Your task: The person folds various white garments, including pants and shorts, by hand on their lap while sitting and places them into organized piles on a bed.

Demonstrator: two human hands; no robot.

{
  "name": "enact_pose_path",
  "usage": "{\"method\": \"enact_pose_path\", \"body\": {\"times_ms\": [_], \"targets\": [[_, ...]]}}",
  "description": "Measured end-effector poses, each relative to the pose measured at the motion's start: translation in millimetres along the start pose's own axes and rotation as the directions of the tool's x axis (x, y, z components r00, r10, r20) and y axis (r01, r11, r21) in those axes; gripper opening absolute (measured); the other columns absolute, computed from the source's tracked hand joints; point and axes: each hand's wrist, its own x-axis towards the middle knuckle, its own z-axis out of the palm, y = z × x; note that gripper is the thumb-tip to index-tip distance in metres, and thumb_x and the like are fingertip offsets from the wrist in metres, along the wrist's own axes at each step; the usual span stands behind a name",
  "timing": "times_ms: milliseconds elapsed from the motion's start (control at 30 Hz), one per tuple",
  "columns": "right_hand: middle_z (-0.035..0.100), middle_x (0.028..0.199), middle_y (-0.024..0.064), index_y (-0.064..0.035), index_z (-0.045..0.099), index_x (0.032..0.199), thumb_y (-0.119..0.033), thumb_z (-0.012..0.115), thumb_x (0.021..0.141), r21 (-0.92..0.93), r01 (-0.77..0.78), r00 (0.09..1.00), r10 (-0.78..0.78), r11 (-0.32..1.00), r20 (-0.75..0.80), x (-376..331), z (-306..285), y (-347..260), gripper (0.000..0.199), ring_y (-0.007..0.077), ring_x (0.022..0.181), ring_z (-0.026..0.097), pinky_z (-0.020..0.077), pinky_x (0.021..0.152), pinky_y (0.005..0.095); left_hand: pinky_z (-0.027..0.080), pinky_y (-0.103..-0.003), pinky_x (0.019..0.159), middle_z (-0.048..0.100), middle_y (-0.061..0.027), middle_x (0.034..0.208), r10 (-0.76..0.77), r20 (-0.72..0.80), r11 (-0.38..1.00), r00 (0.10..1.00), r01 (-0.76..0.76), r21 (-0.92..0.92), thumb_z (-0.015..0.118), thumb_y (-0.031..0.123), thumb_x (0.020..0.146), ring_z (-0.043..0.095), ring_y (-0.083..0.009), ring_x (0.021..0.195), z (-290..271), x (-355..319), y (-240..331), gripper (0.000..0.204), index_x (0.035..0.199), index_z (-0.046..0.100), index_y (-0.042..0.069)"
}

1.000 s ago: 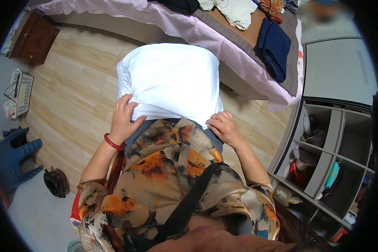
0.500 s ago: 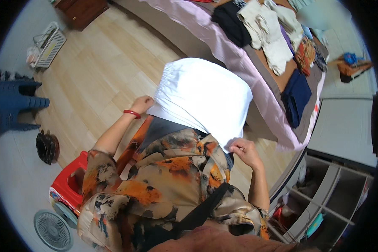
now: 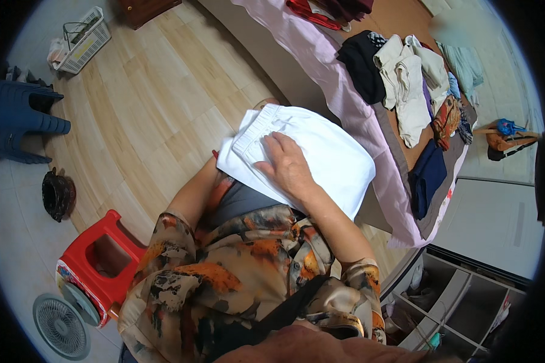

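Across my lap lies a white garment point(image 3: 333, 154) with a gathered elastic waistband at its left end. Whether it is trousers or a skirt I cannot tell. My right hand point(image 3: 287, 163) rests on top of the cloth by the waistband, fingers stretched out and palm down. At the left edge, my left forearm point(image 3: 195, 187) runs up to the garment, and the left hand itself is hidden beneath the cloth. Only a bit of the red bracelet point(image 3: 215, 155) shows at that wrist.
Ahead to the right, a bed point(image 3: 381, 151) with a pink sheet edge carries folded clothes, cream trousers point(image 3: 413, 100) and a navy folded garment point(image 3: 429, 178). Left stand a red stool point(image 3: 79, 254), a fan point(image 3: 60, 327) and blue stools point(image 3: 27, 118). An open compartment drawer point(image 3: 460, 284) is at right.
My right hand has moved from the garment's near right corner onto its top by the waistband. My left hand has gone under the cloth, and the waistband end is now folded over.
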Motion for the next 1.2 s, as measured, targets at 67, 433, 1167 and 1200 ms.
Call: {"method": "enact_pose_path", "body": {"times_ms": [67,433,1167,1200], "targets": [[0.046,0.125,0.0294,0.0045,0.049,0.122,-0.035,0.075,0.071,-0.067,-0.018,1.0,0.019,0.998,0.008,2,10,-7,0.07,0.0421,0.116,0.045,0.0368,0.099,0.0454,0.046,-0.036,0.091,0.057,-0.0165,0.119,0.066,0.083,0.983,0.994,-0.05,-0.177,0.046,0.029,0.093,0.058,-0.0259,0.103,29,-4,5,0.041,0.122,0.051,0.002],[0.041,0.13,0.0263,0.0039,0.046,0.125,-0.03,0.063,0.081,-0.014,-0.214,0.904,0.192,0.977,-0.381,23,12,19,0.058,0.0413,0.122,0.038,0.03,0.102,0.0467,0.039,-0.034,0.101,0.048,-0.0159,0.127,0.68,0.32,0.486,0.66,-0.732,0.477,0.046,0.025,0.094,0.048,-0.0252,0.117,96,-5,-8,0.05,0.137,0.034,0.002],[0.061,0.105,0.0061,-0.0011,0.044,0.13,-0.005,0.048,0.088,0.942,-0.109,0.673,0.674,-0.317,0.305,-83,-26,31,0.042,0.0128,0.095,0.058,0.048,0.081,0.0256,0.016,-0.054,0.107,0.034,-0.0209,0.141,0.43,0.42,-0.697,0.799,-0.002,0.717,0.051,0.039,0.089,0.024,-0.0389,0.134,169,14,-60,0.056,0.131,0.044,0.002],[0.061,0.105,0.0085,0.0003,0.046,0.128,-0.006,0.048,0.089,0.935,-0.253,0.621,0.7,-0.247,0.353,-108,-27,43,0.039,0.0143,0.096,0.059,0.0491,0.08,0.0261,0.015,-0.056,0.106,0.034,-0.0215,0.141,0.403,0.447,-0.725,0.799,-0.019,0.688,0.051,0.04,0.088,0.024,-0.0396,0.134,169,11,-64,0.057,0.131,0.045,0.003]]}}
